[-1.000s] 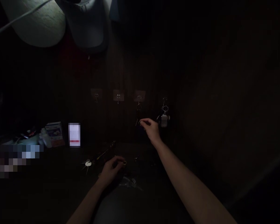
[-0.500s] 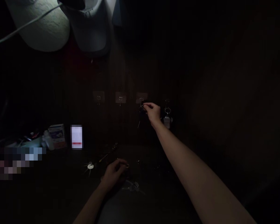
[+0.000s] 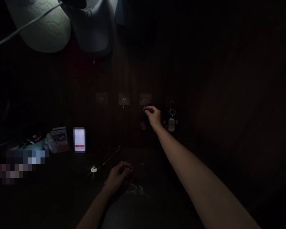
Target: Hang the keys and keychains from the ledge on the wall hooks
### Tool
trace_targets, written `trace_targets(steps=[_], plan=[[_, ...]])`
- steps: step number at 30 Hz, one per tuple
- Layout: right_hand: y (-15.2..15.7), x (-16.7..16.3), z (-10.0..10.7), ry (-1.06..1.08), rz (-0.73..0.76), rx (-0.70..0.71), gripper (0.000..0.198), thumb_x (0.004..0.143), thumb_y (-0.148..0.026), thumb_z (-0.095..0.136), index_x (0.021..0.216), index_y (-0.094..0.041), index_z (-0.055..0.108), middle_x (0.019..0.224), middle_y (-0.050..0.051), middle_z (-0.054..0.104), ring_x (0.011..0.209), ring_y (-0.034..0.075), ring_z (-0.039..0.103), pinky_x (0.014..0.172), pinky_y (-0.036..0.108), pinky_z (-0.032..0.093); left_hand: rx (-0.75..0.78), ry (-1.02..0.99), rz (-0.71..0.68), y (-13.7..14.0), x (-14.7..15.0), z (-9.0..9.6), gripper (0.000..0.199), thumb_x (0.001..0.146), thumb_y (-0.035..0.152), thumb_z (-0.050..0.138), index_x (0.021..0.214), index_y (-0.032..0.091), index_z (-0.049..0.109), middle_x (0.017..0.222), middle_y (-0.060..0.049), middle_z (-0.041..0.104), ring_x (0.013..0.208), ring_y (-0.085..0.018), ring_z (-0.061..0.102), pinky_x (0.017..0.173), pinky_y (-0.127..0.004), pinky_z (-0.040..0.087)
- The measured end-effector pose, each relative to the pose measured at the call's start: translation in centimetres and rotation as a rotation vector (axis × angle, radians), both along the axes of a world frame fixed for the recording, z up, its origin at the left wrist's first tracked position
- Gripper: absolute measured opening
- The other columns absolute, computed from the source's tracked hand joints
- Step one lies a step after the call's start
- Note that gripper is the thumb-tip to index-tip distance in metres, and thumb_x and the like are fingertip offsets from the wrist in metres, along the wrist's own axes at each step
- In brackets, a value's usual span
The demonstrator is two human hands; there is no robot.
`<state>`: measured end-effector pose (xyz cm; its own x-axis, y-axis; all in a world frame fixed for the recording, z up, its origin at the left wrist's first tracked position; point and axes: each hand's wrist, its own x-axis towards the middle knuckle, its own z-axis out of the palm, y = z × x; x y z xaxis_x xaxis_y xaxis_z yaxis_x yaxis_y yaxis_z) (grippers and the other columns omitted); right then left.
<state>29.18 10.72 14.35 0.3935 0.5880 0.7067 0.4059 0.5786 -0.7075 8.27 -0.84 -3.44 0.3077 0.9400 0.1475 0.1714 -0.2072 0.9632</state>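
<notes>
My right hand [image 3: 154, 115] is raised to the dark upright panel. Its fingertips pinch a key ring [image 3: 144, 109] at the bottom of the third hook [image 3: 145, 100]; a small reddish piece [image 3: 143, 125] hangs below. Low over the dark surface is my left hand [image 3: 117, 176], closed with a small metal ring [image 3: 131, 169] at its fingertips; whatever hangs from that ring is lost in shadow. A bunch of keys [image 3: 93, 170] lies left of this hand, and another bunch of keys [image 3: 138, 190] lies in front of it. Right of my right hand hangs a keychain with a pale fob [image 3: 172, 124].
Two more hooks, a left hook [image 3: 101, 100] and a middle hook [image 3: 124, 100], are fixed on the panel. Caps, one being a pale cap [image 3: 47, 28], hang above with a cord [image 3: 33, 21]. A box [image 3: 60, 139] and a lit screen [image 3: 79, 140] stand at left.
My right hand has shifted slightly left at the third hook. A reddish piece now shows below it, where a thin bright strip was seen. My left hand has barely moved.
</notes>
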Motion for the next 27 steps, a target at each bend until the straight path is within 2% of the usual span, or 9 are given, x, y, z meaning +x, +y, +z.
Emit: trace_targets(steps=[5, 15, 27], plan=[[-0.1, 0.3, -1.3, 0.059, 0.034, -0.025, 0.029, 0.065, -0.029, 0.055, 0.089, -0.016, 0.063, 0.07, 0.0, 0.063, 0.063, 0.014, 0.057, 0.062, 0.027, 0.046, -0.005, -0.011, -0.008, -0.3, 0.0, 0.5, 0.03, 0.073, 0.043, 0.058, 0.089, 0.018, 0.063, 0.08, -0.003, 0.066, 0.073, -0.016, 0.059, 0.067, -0.026, 0.045], [-2.0, 0.9, -4.1, 0.134, 0.105, -0.086, 0.031, 0.063, -0.029, 0.054, 0.09, -0.016, 0.063, 0.067, -0.002, 0.059, 0.063, 0.013, 0.056, 0.057, 0.026, 0.045, 0.012, 0.016, 0.004, 0.0, 0.0, 0.3, 0.029, 0.074, 0.043, 0.056, 0.088, 0.018, 0.062, 0.075, -0.001, 0.064, 0.072, -0.016, 0.059, 0.066, -0.025, 0.045], [-6.4, 1.4, -9.6, 0.17, 0.159, -0.238, 0.023, 0.064, -0.033, 0.06, 0.082, -0.019, 0.064, 0.067, 0.0, 0.063, 0.063, 0.014, 0.06, 0.051, 0.024, 0.046, 0.041, 0.059, 0.038, -0.3, 0.1, 0.8, 0.027, 0.074, 0.04, 0.055, 0.088, 0.019, 0.063, 0.078, -0.002, 0.066, 0.075, -0.017, 0.061, 0.069, -0.027, 0.047]])
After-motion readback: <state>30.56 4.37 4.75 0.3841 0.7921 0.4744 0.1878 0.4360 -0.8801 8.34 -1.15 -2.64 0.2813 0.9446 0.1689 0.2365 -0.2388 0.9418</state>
